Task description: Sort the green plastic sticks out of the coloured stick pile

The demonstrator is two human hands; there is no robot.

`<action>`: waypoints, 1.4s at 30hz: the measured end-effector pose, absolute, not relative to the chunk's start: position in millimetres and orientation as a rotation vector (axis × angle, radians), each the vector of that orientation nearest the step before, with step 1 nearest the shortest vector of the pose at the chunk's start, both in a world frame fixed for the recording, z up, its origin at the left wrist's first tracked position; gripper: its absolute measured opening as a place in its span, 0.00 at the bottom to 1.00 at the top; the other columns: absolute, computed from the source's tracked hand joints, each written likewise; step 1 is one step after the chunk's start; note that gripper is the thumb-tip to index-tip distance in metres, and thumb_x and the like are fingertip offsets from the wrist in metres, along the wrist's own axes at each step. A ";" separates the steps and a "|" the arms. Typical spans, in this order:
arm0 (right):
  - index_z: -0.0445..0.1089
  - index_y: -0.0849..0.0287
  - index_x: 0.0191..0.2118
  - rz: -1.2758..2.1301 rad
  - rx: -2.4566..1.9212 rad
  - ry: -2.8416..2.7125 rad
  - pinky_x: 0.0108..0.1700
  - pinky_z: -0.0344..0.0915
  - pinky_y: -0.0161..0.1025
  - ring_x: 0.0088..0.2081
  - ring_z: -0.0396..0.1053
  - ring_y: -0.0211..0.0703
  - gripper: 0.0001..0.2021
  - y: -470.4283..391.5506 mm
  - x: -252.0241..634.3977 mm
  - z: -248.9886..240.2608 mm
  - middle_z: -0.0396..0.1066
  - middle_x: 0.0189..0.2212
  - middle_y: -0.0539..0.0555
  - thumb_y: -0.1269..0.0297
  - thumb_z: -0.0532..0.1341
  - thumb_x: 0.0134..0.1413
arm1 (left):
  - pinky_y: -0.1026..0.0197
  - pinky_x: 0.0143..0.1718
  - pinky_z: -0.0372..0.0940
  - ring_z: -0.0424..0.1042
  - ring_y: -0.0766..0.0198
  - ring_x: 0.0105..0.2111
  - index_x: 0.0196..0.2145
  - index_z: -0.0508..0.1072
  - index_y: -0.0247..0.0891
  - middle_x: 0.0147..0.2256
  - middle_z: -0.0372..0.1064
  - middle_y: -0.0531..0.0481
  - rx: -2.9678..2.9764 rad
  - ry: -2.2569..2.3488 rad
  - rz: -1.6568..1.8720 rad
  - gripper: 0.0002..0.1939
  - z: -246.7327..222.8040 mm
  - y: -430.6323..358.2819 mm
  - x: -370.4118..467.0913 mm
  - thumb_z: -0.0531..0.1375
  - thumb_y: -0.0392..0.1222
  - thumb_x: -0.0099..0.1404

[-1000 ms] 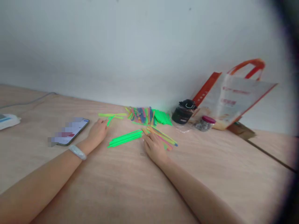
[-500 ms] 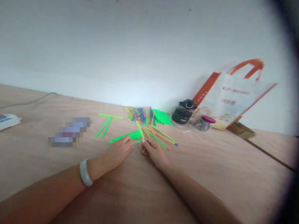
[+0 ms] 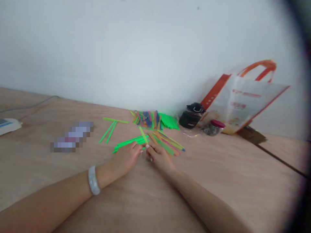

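Observation:
My right hand (image 3: 159, 157) pinches a flat yellow craft stick (image 3: 143, 134) near its lower end, and the stick points up and away. Close against it, my left hand (image 3: 128, 155) has its fingers closed, the tips meeting the right thumb by the stick's end; what they hold is hidden. Just beyond the left hand lie several thin green sticks (image 3: 126, 143). A fan of mixed-colour craft sticks (image 3: 170, 144) lies beyond the right hand. To the left, a yellow stick (image 3: 121, 121) and two thin green sticks (image 3: 110, 132) are laid in a branching shape.
Bundles of coloured craft sticks (image 3: 147, 119) and green sticks (image 3: 170, 121) lie by the wall. At right are a black bottle (image 3: 189, 119), a red-lidded jar (image 3: 211, 128) and a white bag (image 3: 245, 103). A blurred-out object (image 3: 73, 137) and a white device (image 3: 9, 125) are at left.
My left hand has moved slightly right, its fingertips now meeting the right hand. The yellow stick in my right hand has shifted a little left.

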State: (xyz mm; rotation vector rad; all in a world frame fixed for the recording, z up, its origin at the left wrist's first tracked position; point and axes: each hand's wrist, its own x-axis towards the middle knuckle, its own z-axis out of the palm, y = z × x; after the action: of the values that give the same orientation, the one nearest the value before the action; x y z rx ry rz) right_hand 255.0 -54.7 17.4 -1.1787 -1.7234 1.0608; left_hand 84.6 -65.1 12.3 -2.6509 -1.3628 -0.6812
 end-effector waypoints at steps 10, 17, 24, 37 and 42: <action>0.69 0.61 0.29 0.525 -1.464 -1.575 0.30 0.57 0.36 0.25 0.61 0.40 0.20 -22.4 292.0 20.2 0.64 0.20 0.50 0.52 0.48 0.56 | 0.59 0.39 0.64 0.69 0.60 0.37 0.38 0.71 0.38 0.36 0.70 0.48 -2.704 -1.507 -0.773 0.15 11.5 -58.6 80.3 0.45 0.41 0.70; 0.71 0.60 0.43 -0.190 -1.785 -1.971 0.40 0.59 0.39 0.37 0.65 0.45 0.16 -15.1 314.0 7.4 0.68 0.36 0.59 0.68 0.48 0.58 | 0.53 0.47 0.63 0.64 0.55 0.48 0.49 0.67 0.35 0.48 0.65 0.41 -2.575 -1.535 -0.594 0.16 3.3 -37.7 81.9 0.49 0.33 0.65; 0.72 0.56 0.42 -0.445 -1.603 -2.276 0.44 0.59 0.40 0.42 0.63 0.46 0.13 -29.5 295.3 4.9 0.68 0.39 0.58 0.64 0.51 0.59 | 0.51 0.51 0.61 0.62 0.54 0.52 0.52 0.66 0.34 0.51 0.64 0.39 -2.675 -1.468 -0.592 0.17 -15.6 -20.1 66.7 0.49 0.37 0.67; 0.73 0.57 0.39 -0.465 -1.664 -2.324 0.44 0.59 0.41 0.42 0.63 0.48 0.14 -25.6 296.9 1.4 0.68 0.39 0.59 0.64 0.50 0.60 | 0.51 0.53 0.58 0.62 0.55 0.52 0.53 0.64 0.37 0.53 0.63 0.42 -2.653 -1.497 -0.645 0.18 -6.4 -22.8 55.7 0.51 0.42 0.67; 0.72 0.55 0.45 -0.477 -1.585 -2.284 0.46 0.60 0.44 0.44 0.62 0.49 0.14 -30.7 298.4 3.6 0.67 0.41 0.59 0.65 0.51 0.59 | 0.47 0.54 0.56 0.61 0.51 0.54 0.52 0.65 0.38 0.54 0.62 0.41 -2.460 -1.647 -0.705 0.20 -1.3 -38.5 37.2 0.52 0.50 0.66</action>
State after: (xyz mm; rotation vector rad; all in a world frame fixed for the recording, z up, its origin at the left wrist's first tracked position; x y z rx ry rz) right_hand 298.4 -30.7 3.6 -1.5852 -2.2842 -0.4769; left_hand 37.2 -38.5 -1.3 -2.4599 -1.6469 -0.7049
